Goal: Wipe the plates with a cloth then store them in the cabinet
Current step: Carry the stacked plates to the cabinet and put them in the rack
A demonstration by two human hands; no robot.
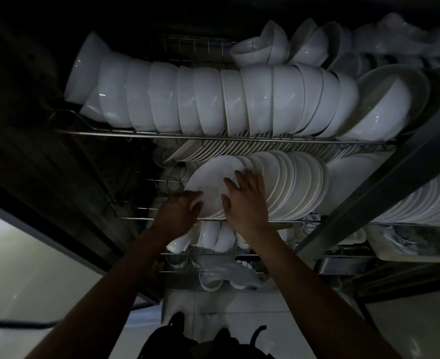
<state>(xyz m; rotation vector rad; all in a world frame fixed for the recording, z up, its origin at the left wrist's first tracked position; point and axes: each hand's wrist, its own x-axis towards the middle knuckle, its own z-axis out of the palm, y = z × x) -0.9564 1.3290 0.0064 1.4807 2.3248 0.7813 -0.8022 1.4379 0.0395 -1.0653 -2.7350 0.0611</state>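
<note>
A white plate (211,181) stands on edge at the left end of a row of white plates (294,187) on the middle wire rack (135,217) of a dim cabinet. My left hand (178,212) grips this plate's lower left rim, fingers curled round the edge. Flat against the plate's face lies my right hand (247,200), fingers spread and straight, next to the row. No cloth is in view.
A long row of white bowls (213,99) fills the upper rack. More plates (421,203) stand at the right behind a grey cabinet post (384,193). Small bowls (213,237) sit on a lower rack. A light tiled floor (239,312) lies below.
</note>
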